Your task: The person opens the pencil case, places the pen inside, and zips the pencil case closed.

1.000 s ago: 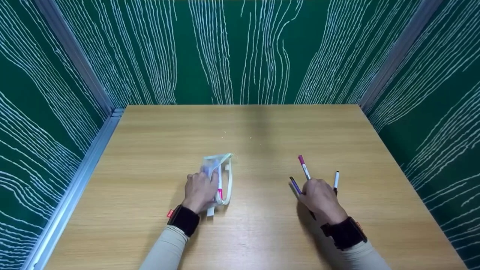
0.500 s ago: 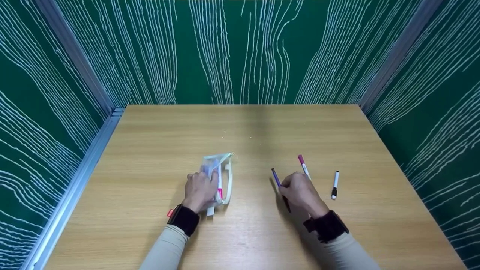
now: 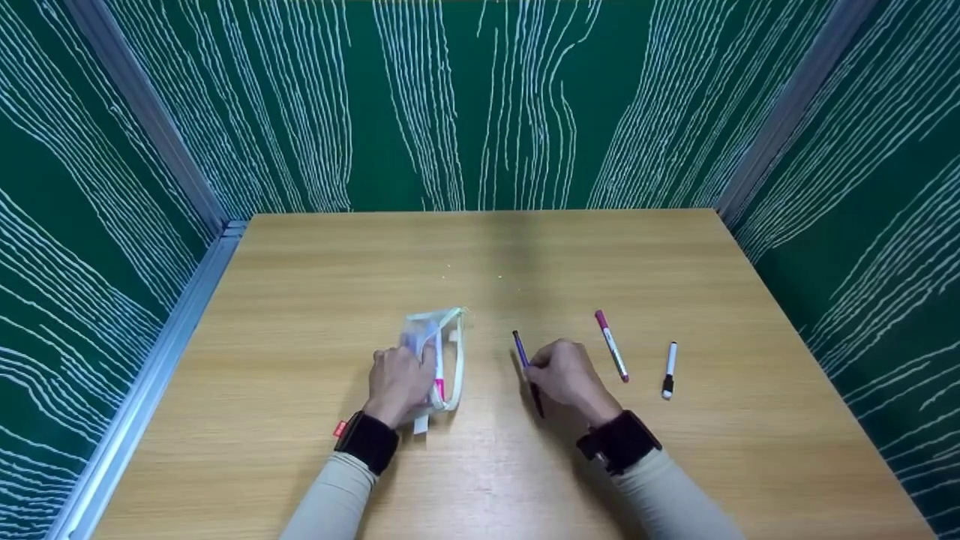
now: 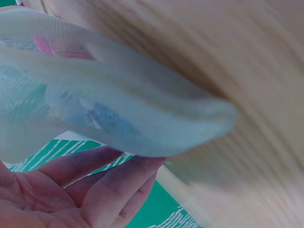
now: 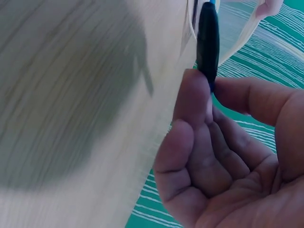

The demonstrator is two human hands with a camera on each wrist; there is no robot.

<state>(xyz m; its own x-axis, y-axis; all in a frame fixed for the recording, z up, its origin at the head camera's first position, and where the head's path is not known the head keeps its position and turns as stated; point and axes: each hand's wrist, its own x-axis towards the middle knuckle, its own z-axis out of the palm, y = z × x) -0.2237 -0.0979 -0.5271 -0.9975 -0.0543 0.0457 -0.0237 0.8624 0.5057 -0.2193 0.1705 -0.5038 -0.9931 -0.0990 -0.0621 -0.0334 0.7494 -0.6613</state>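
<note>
A translucent pouch (image 3: 458, 360) with a zip edge lies left of centre, several markers showing inside it. My left hand (image 3: 400, 382) holds the pouch at its left side, thumb on top; the left wrist view shows the fingers against the pouch (image 4: 156, 128). My right hand (image 3: 568, 377) pinches a dark purple marker (image 3: 520, 348) between thumb and fingertips, to the right of the pouch. In the right wrist view the marker's black end (image 5: 207, 42) stands out above the fingertips.
Right of my right hand lie a white marker with magenta ends (image 3: 612, 345) and a white marker with a black cap (image 3: 669, 369). Green walls with white lines (image 3: 405, 105) stand around the wooden table (image 3: 337, 262).
My right hand has moved left with the purple marker, away from the other two markers, which lie uncovered now. My left hand and the pouch have stayed in place.
</note>
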